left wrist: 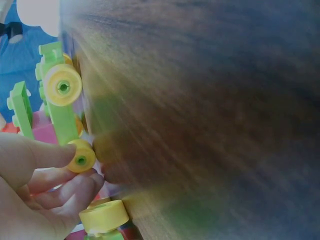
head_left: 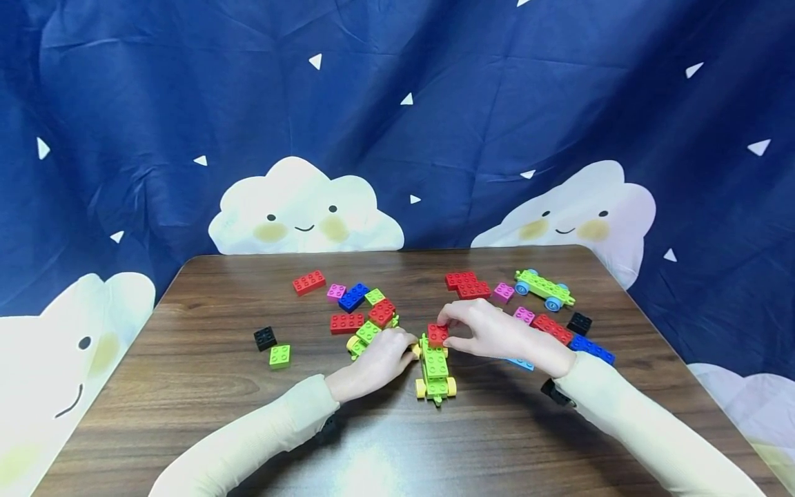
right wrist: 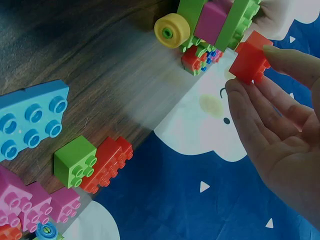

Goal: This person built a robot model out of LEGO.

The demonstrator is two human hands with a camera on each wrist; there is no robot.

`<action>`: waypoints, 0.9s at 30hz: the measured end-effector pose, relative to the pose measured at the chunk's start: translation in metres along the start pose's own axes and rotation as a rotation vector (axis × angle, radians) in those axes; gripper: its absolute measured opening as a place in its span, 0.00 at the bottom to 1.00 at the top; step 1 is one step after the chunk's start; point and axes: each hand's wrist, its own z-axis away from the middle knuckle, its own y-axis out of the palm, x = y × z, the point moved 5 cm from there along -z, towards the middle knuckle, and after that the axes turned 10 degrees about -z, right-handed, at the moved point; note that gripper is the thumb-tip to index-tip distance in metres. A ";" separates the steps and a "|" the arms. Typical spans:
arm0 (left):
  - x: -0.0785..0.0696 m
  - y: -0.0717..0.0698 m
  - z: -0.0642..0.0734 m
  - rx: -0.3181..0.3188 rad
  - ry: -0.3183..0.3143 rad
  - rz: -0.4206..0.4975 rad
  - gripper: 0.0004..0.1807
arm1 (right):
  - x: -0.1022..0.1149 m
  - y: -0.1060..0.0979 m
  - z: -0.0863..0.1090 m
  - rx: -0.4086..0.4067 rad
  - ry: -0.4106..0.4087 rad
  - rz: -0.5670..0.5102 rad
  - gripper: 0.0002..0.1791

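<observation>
In the head view, my left hand (head_left: 380, 362) reaches to the green toy car (head_left: 437, 366), which stands on yellow wheels. Thumb and fingers pinch one yellow wheel (left wrist: 81, 156) at its far end, as the left wrist view shows. My right hand (head_left: 487, 328) holds a square red brick (right wrist: 250, 57) between thumb and fingertips, right at the far end of the car's raised green brick. Under that green layer sits a pink brick (right wrist: 212, 22). Beside my left hand, partly hidden by it, is a second green car with a red brick (head_left: 381, 312) on top.
Loose bricks lie left of the hands, among them a black one (head_left: 265, 337) and a lime one (head_left: 280, 356). Behind my right hand are red bricks (head_left: 473, 288), and a green car base with blue wheels (head_left: 544, 288). A long blue brick (head_left: 592, 350) lies at the right.
</observation>
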 end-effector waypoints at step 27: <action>-0.001 -0.001 0.000 0.002 -0.001 -0.026 0.03 | 0.009 0.011 -0.001 0.046 -0.015 0.068 0.18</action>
